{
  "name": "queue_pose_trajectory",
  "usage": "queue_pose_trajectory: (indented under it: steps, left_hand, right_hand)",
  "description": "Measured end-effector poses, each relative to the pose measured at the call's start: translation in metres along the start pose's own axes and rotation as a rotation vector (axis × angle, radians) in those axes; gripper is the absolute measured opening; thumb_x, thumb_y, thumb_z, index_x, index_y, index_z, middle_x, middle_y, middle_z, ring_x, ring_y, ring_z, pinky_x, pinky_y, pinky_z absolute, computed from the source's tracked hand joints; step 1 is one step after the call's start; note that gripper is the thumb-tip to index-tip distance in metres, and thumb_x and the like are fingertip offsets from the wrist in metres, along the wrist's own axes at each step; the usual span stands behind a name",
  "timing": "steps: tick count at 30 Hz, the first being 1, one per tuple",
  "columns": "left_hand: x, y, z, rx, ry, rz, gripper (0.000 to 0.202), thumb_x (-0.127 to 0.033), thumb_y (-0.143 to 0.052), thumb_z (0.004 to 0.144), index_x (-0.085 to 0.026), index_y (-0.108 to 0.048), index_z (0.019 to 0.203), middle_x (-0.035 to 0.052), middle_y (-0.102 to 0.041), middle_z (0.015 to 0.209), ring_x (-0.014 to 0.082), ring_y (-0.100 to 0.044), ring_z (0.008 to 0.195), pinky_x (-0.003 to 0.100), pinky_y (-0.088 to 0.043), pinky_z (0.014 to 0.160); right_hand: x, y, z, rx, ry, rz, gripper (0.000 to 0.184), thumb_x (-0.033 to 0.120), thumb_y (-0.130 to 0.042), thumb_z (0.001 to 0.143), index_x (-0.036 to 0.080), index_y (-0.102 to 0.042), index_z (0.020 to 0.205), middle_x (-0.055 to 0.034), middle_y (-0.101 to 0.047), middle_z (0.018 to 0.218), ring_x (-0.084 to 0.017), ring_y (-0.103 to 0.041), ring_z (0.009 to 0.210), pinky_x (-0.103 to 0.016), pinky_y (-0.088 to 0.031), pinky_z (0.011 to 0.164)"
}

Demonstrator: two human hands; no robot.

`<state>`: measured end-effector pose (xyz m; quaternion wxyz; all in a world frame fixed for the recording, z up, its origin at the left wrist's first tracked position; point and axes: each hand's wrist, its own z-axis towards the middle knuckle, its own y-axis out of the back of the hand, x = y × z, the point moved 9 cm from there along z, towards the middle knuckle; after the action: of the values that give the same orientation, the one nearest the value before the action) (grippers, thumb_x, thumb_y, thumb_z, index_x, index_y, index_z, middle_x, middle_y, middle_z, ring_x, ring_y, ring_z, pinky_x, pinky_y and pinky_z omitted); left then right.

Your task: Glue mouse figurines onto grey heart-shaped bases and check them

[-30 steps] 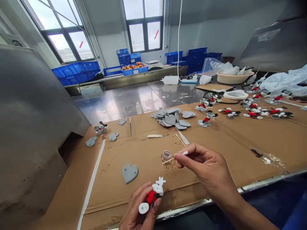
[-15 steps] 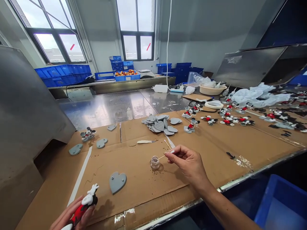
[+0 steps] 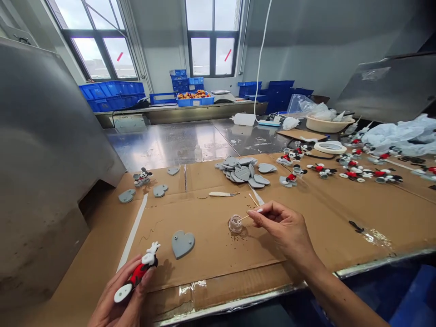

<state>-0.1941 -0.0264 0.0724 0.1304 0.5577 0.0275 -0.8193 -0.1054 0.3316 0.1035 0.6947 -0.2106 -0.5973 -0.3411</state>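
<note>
Nearest us, our left hand [image 3: 117, 299] curls around a cartoon mouse figure [image 3: 140, 269], its fingers wrapped on the red shorts. This hold seems to leave the raised white glove and the round white foot disc free of our grip. Our right hand [image 3: 284, 229], well apart from the left, reaches in from the lower right with the wrist bent and the forearm crossing the table edge. Its thumb and forefinger pinch a thin wooden stick [image 3: 245, 217], a fine hold that appears to steady the tip at the mouth of a small glass jar [image 3: 235, 223]. The jar stands on a brown cardboard sheet [image 3: 211, 268] among dark crumbs. A grey foam heart [image 3: 183, 243] lies just beyond the figure. Farther on, a craft knife [image 3: 221, 194] rests near a pile of grey hearts [image 3: 241, 171], and finished mouse figures [image 3: 354, 173] lie scattered to the right. Blue crates [image 3: 112, 96] line the far wall beneath the windows.
</note>
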Motion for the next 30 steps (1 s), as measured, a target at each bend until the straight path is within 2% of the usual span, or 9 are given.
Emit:
queue_pose_trajectory:
  steps: [3, 7, 11, 14, 18, 19, 22, 27, 30]
  left_hand:
    - [0.009, 0.002, 0.001, 0.008, 0.064, -0.005, 0.031, -0.044, -0.077, 0.072, -0.023, -0.075, 0.094, 0.0023, -0.072, 0.105, 0.0225, -0.067, 0.099, 0.036, -0.048, 0.105]
    - [0.011, 0.005, -0.003, -0.090, 0.098, -0.070, 0.026, -0.037, -0.082, 0.069, -0.025, -0.076, 0.091, -0.0010, -0.073, 0.102, 0.0190, -0.066, 0.098, 0.032, -0.046, 0.106]
    - [0.006, -0.001, -0.004, -0.033, 0.050, -0.052, 0.023, -0.036, -0.079, 0.073, -0.025, -0.075, 0.094, -0.0025, -0.074, 0.102, 0.0149, -0.067, 0.095, 0.020, -0.050, 0.097]
    - [0.011, 0.006, 0.000, 0.008, 0.000, -0.059, 0.021, -0.031, -0.078, 0.076, -0.026, -0.075, 0.096, -0.0032, -0.073, 0.105, 0.0125, -0.067, 0.096, 0.013, -0.051, 0.093]
    - [0.020, -0.002, 0.004, 0.297, -0.089, -0.077, 0.026, -0.030, -0.072, 0.081, -0.027, -0.073, 0.107, -0.0003, -0.072, 0.114, 0.0159, -0.068, 0.104, 0.015, -0.053, 0.093]
    - [0.020, -0.003, 0.003, 0.328, -0.109, -0.061, 0.026, -0.030, -0.071, 0.082, -0.026, -0.073, 0.108, 0.0002, -0.072, 0.114, 0.0162, -0.068, 0.104, 0.016, -0.053, 0.093]
    - [0.018, 0.008, 0.005, 0.165, -0.094, 0.004, 0.021, -0.026, -0.071, 0.082, -0.027, -0.073, 0.104, -0.0020, -0.072, 0.110, 0.0124, -0.067, 0.102, 0.014, -0.049, 0.097]
    - [0.006, -0.002, -0.001, 0.148, -0.043, -0.017, 0.020, -0.028, -0.071, 0.082, -0.028, -0.073, 0.101, -0.0039, -0.072, 0.109, 0.0122, -0.066, 0.101, 0.015, -0.047, 0.099]
    - [0.004, 0.004, -0.001, 0.043, 0.006, -0.045, 0.016, -0.029, -0.072, 0.081, -0.028, -0.074, 0.097, -0.0050, -0.072, 0.105, 0.0115, -0.066, 0.098, 0.015, -0.047, 0.097]
  right_hand:
    - [0.010, -0.006, -0.012, -0.040, -0.006, 0.098, 0.026, 0.035, -0.085, 0.064, 0.017, -0.066, 0.064, 0.0002, -0.065, 0.057, -0.011, -0.062, 0.054, -0.018, -0.050, 0.054]
    - [0.023, -0.046, -0.038, 0.027, 0.039, 0.196, 0.021, 0.030, -0.083, 0.067, 0.018, -0.066, 0.064, 0.0016, -0.065, 0.059, -0.010, -0.063, 0.052, -0.016, -0.052, 0.053]
    - [0.018, -0.089, -0.055, 0.098, 0.089, 0.102, 0.017, 0.029, -0.077, 0.075, 0.018, -0.065, 0.067, 0.0007, -0.066, 0.063, -0.011, -0.064, 0.055, -0.018, -0.052, 0.054]
    - [0.011, -0.106, -0.057, 0.104, 0.160, -0.031, 0.015, 0.028, -0.073, 0.079, 0.019, -0.065, 0.070, 0.0000, -0.068, 0.066, -0.012, -0.064, 0.057, -0.020, -0.052, 0.056]
    - [0.001, -0.114, -0.055, 0.117, 0.192, -0.091, 0.016, 0.030, -0.072, 0.081, 0.019, -0.065, 0.073, -0.0001, -0.069, 0.068, -0.012, -0.065, 0.059, -0.021, -0.052, 0.057]
    - [0.001, -0.115, -0.055, 0.121, 0.195, -0.098, 0.016, 0.031, -0.072, 0.082, 0.019, -0.065, 0.073, -0.0001, -0.069, 0.068, -0.013, -0.065, 0.059, -0.021, -0.052, 0.057]
    - [0.001, -0.114, -0.055, 0.123, 0.192, -0.119, 0.016, 0.031, -0.072, 0.082, 0.019, -0.065, 0.073, 0.0003, -0.068, 0.067, -0.012, -0.064, 0.059, -0.021, -0.052, 0.056]
    - [0.004, -0.110, -0.055, 0.091, 0.195, -0.107, 0.014, 0.029, -0.073, 0.080, 0.019, -0.066, 0.072, 0.0011, -0.067, 0.065, -0.011, -0.063, 0.057, -0.019, -0.051, 0.056]
    - [0.006, -0.109, -0.056, 0.074, 0.197, -0.091, 0.014, 0.027, -0.075, 0.079, 0.019, -0.067, 0.071, 0.0011, -0.068, 0.065, -0.011, -0.063, 0.058, -0.018, -0.051, 0.055]
